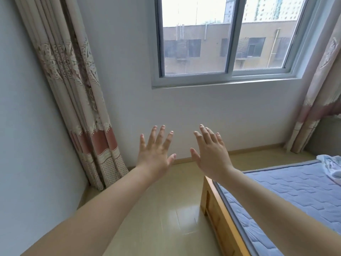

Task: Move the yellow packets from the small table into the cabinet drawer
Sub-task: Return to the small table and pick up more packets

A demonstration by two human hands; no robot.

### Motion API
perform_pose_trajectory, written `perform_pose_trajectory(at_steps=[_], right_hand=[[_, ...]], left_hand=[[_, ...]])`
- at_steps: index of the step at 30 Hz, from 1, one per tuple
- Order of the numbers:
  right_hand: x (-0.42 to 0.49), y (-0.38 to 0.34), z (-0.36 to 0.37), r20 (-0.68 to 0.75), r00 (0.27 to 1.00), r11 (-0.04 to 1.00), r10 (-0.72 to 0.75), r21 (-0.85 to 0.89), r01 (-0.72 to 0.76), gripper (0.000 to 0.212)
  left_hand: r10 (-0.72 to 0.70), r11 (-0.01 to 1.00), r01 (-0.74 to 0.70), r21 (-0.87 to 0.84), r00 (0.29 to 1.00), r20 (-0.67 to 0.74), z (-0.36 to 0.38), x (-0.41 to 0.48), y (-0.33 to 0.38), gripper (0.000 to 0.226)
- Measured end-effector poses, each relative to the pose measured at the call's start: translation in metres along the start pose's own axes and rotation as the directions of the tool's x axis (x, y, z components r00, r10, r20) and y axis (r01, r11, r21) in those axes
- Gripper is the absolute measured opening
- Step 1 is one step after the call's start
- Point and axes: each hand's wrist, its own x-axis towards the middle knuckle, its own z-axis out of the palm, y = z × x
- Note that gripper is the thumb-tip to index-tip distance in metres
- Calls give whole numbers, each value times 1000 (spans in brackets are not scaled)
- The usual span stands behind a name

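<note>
Two bare forearms reach forward side by side, and the left hand point(155, 156) and right hand point(210, 156) hang above the glossy beige floor point(175, 209) with fingers straight and fanned, released and grasping nothing. One bed stands at the right, its smooth wooden frame point(212, 200) under one blue quilted mattress point(295, 196), while a pleated, patterned left curtain point(73, 89) and a matching right curtain point(321, 89) flank one two-paned window point(230, 52). Where the yellow packets lie cannot be told from this view.

Patterned curtain point(73, 93) left of window point(228, 39); blue mattress point(295, 196) on wooden bed frame point(212, 206), glossy floor point(166, 218).
</note>
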Motion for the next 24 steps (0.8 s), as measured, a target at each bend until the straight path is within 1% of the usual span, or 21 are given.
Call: perform_pose_trajectory(at_steps=[3,5,9,13,16,21,24], right_hand=[[83,7,40,-36,998,998,48,-48,-50,55],[133,19,60,-37,994,992,99,-68,-102,55],[212,61,96,-31,982,976,186,-104,-189,63],[260,130,142,-53,959,944,278,-172,-283,63],[297,197,179,-78,937,913,340,-213,-349,63],[368,321,232,-93,870,837,485,-238,-492,70],[408,386,257,-91,818,776,568,-271,-569,67]], left_hand=[[61,998,-61,-15,998,-19,14,97,-46,70],[121,992,-122,-29,992,-18,21,159,-64,69],[250,966,-249,-67,968,10,46,274,-70,69],[392,914,-390,-114,920,2,84,384,-46,70],[466,874,-464,-142,884,-22,116,469,-13,68],[565,808,-565,-165,824,-54,156,615,52,68],[626,761,-627,-166,777,-64,170,696,85,70]])
